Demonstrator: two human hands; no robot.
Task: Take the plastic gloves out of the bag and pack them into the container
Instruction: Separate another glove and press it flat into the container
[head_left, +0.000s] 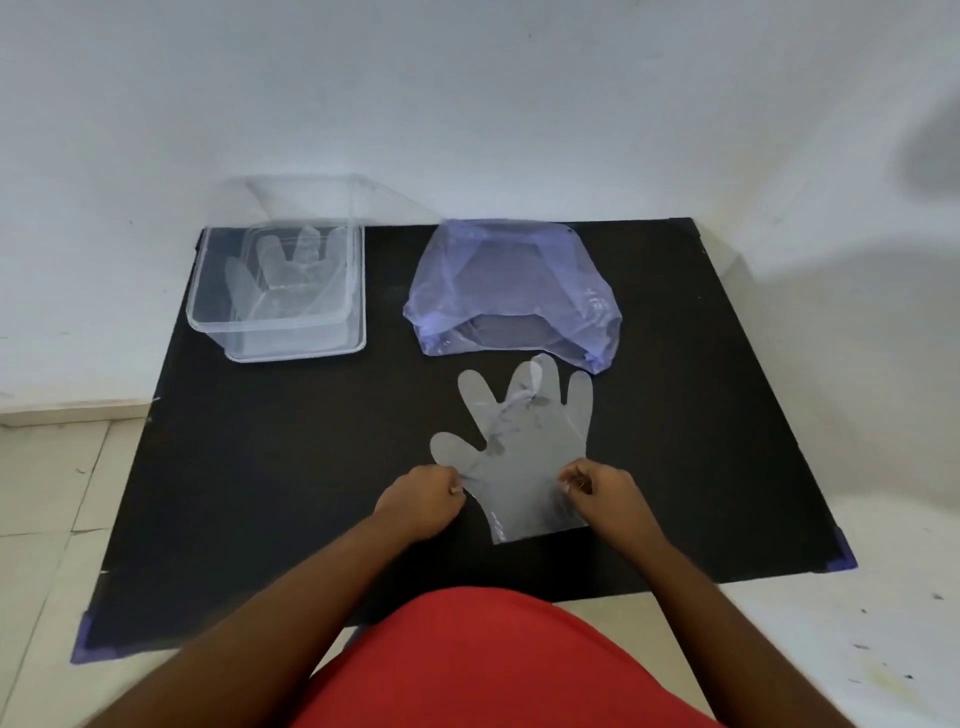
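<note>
A clear plastic glove (524, 447) lies flat on the black mat, fingers pointing away from me. My left hand (423, 501) pinches its left edge near the cuff, and my right hand (602, 493) pinches its right edge. A pale purple plastic bag (511, 293) sits just beyond the glove, its mouth facing me. At the far left stands a clear rectangular container (283, 343) with another clear glove (291, 275) lying inside it.
The black mat (260, 493) lies on a pale tiled floor, with purple tape at its near corners. A white wall rises right behind the container and the bag. My red clothing fills the bottom centre.
</note>
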